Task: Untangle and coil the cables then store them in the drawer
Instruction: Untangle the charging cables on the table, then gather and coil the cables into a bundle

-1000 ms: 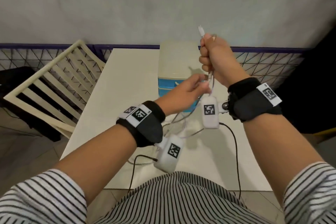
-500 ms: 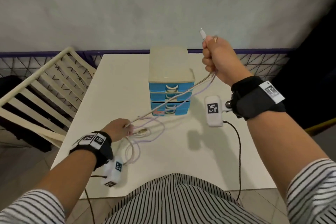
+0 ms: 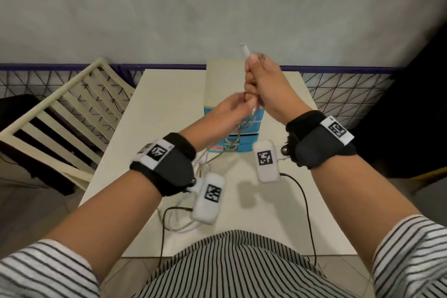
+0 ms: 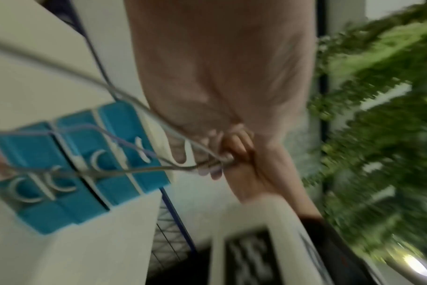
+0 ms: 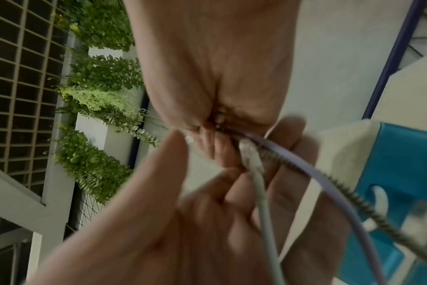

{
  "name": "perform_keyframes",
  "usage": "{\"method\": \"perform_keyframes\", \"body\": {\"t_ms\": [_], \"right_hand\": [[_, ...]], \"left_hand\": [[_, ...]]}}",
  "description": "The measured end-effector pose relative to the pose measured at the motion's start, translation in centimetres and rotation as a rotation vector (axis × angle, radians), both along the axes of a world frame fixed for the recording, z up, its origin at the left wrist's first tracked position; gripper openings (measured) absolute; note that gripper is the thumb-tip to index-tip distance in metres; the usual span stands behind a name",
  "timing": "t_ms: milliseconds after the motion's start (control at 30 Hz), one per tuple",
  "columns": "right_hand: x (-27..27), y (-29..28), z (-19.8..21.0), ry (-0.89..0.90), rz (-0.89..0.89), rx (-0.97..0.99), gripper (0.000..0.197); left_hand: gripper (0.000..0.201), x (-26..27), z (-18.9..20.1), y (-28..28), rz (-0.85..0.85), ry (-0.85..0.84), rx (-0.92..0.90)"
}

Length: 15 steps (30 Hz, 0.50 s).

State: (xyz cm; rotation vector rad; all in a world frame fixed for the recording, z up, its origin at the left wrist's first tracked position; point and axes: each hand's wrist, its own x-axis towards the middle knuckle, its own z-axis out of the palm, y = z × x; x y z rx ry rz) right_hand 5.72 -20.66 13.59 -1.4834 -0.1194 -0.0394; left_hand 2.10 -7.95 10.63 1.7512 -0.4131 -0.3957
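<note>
My right hand [image 3: 260, 84] is a fist raised above the table, gripping the cables, with a white plug [image 3: 244, 49] sticking out of its top. My left hand [image 3: 238, 106] is up against it from below, its fingers pinching the cable strands [image 5: 256, 179] just under the fist. A white cable, a lilac cable [image 5: 329, 185] and a braided one run down from the hands to a loose tangle [image 3: 183, 225] on the table by my body. Behind the hands stands the small drawer unit [image 3: 251, 128] with blue drawers, all closed.
The white table [image 3: 169, 109] holds only the drawer unit and the cables. A cream slatted chair [image 3: 60, 113] stands to the left. A wire fence with a blue rail and a grey wall are behind. Black leads hang from both wrist cameras over the table's front edge.
My left hand rose from the table at the left, where it held the strands, back up to just under my right fist. The right hand stayed raised and shifted slightly left.
</note>
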Motion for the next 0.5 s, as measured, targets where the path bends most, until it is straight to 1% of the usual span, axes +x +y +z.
{"method": "perform_keyframes", "body": {"t_ms": [33,67,100,133,200,267,333,367,433,500], "right_hand": [[-0.1,0.2,0.0,0.008,0.004,0.046,0.028],[-0.1,0.3,0.0,0.019,0.008,0.096,0.028],[-0.2,0.2,0.1,0.033,0.015,0.155,0.028],[-0.2,0.1,0.2,0.050,0.025,0.215,0.028],[-0.3,-0.6,0.2,0.093,0.053,0.321,0.029],[-0.5,-1.1,-0.2,0.133,0.083,0.403,0.026],[-0.7,-1.2,-0.7,0.127,0.088,0.425,0.019],[-0.8,-1.2,-0.8,0.116,0.090,0.415,0.020],[-0.9,-1.2,-0.9,0.094,0.112,0.392,0.030],[-1.1,-1.1,-0.8,0.063,0.135,0.368,0.035]], "left_hand": [[0.036,-0.2,0.3,-1.0,0.074,-0.032,-0.040],[0.030,-0.3,0.3,-1.7,0.113,-0.026,-0.092],[0.025,-0.6,0.2,-2.3,0.109,-0.026,-0.118],[0.023,-0.9,-0.2,-2.4,0.092,-0.041,-0.107],[0.028,-1.2,-1.1,-2.2,0.065,-0.118,-0.007],[0.029,-1.4,-1.6,-1.6,0.049,-0.162,0.049],[0.028,-1.6,-1.4,-1.2,0.000,-0.143,0.070],[0.027,-1.6,-1.4,-1.1,-0.012,-0.128,0.082],[0.027,-1.7,-1.2,-1.0,-0.020,-0.109,0.094],[0.027,-2.0,-1.0,-1.0,-0.019,-0.106,0.106]]}}
